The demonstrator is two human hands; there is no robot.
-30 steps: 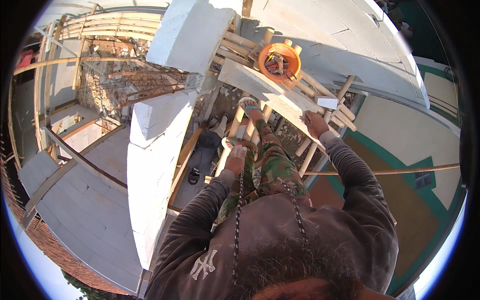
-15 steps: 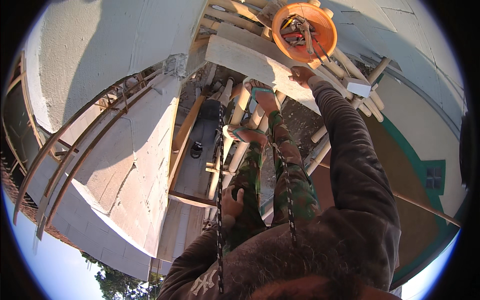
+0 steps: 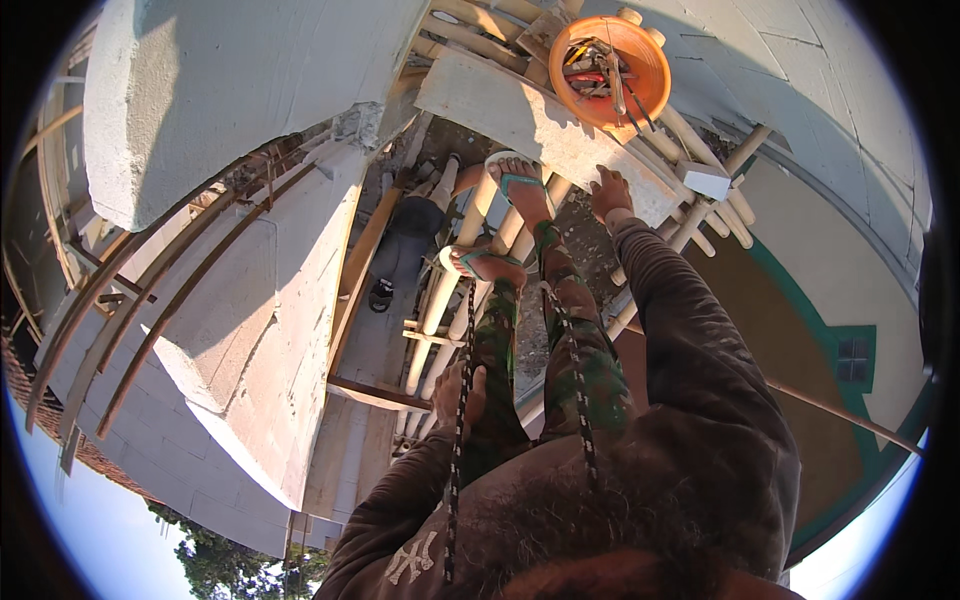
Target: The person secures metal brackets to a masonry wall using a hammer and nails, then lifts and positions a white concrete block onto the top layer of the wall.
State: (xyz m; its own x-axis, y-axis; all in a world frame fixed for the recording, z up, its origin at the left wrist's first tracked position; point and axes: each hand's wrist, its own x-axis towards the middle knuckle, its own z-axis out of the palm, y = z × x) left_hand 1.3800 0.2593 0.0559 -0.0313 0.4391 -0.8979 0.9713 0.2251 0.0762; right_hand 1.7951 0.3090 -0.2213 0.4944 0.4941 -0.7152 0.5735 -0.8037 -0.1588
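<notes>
My left hand [image 3: 460,396] rests against the left leg of my camouflage trousers [image 3: 495,370], thumb apart from the fingers. At the near edge of a pale plank [image 3: 500,110] is my right hand [image 3: 610,193], its fingers curled. Whether it grips the edge or a small thing is hidden. Beyond it, an orange basin [image 3: 655,85] sits on the bamboo, with several hand tools [image 3: 600,72] inside, some red- or yellow-handled. My feet, in green flip-flops [image 3: 522,181], stand on bamboo poles [image 3: 470,215]. Two black-and-white cords [image 3: 574,370] hang in front of me.
Below on the left, another person [image 3: 408,235] in dark clothes is partly hidden by a wooden board [image 3: 362,265]. A plastered wall edge [image 3: 250,330] and curved-looking bars [image 3: 165,270] stand left. A white block [image 3: 704,180] lies on crossed poles at right.
My right hand has drawn back toward me, from over the plank to its near edge. My left hand stays at my leg. The whole view has shifted slightly.
</notes>
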